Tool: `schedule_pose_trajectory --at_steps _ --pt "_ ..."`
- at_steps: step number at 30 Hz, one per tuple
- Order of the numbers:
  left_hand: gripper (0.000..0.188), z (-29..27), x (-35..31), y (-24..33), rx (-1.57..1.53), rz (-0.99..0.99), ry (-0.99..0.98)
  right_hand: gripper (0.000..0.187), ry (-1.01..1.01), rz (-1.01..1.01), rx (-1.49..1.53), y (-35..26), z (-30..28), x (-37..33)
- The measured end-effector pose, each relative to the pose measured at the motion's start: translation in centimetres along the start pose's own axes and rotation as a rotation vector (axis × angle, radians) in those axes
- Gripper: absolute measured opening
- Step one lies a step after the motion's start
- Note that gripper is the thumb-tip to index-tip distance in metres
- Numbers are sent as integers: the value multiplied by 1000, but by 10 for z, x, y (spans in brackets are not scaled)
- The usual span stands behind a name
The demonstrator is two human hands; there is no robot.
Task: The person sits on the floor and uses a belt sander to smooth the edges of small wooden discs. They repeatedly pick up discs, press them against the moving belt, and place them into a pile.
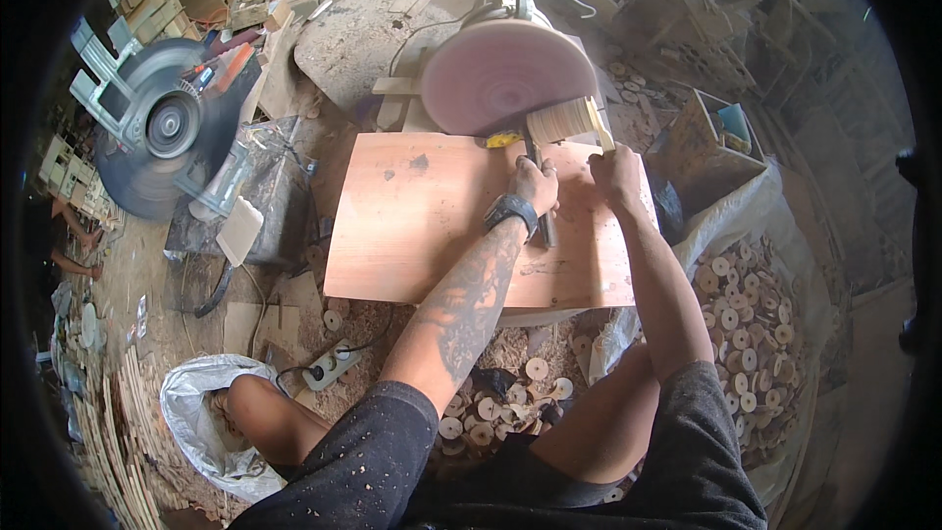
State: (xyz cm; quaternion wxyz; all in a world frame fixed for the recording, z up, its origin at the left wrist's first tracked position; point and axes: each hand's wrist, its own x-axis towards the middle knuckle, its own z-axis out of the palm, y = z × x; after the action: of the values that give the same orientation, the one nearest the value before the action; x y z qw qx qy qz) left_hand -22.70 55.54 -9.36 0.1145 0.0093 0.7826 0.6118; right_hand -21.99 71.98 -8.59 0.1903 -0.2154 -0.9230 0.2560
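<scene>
A stack of round wooden discs [560, 122] lies sideways against the lower right face of a large pinkish sanding disc [505, 79], which looks blurred as if spinning. My left hand [533, 185] is closed around a dark metal bar [549, 233] that reaches toward the left end of the stack. A yellow piece [503, 139] sits beside it, close to the sander. At the stack's right end, my right hand [615, 175] grips a pale wooden strip [601, 126]. Both hands are over a wooden board [412, 226] in front of the sander.
A large circular wheel machine [170, 126] stands at the left. Loose wooden discs fill a plastic sheet or sack [751, 334] at the right; more lie below the board. A white sack [186, 397], a power strip [332, 365] and its cable are near my legs. Another person's arms [78, 245] show far left.
</scene>
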Motion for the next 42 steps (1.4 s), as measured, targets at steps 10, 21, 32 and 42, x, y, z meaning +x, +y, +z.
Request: schedule_pose_trajectory --at_steps 10,21,32,42 --pt "39 0 -2 2 0 -16 7 26 -1 -24 40 -1 -5 -4" --pt "36 1 -5 5 4 -2 21 28 -47 -7 21 -3 -8 -4" --pt "38 0 -2 3 -4 -4 11 28 -29 -17 6 -1 -6 -2" --pt "39 0 -3 2 9 6 15 27 -20 -37 21 3 -4 -2"
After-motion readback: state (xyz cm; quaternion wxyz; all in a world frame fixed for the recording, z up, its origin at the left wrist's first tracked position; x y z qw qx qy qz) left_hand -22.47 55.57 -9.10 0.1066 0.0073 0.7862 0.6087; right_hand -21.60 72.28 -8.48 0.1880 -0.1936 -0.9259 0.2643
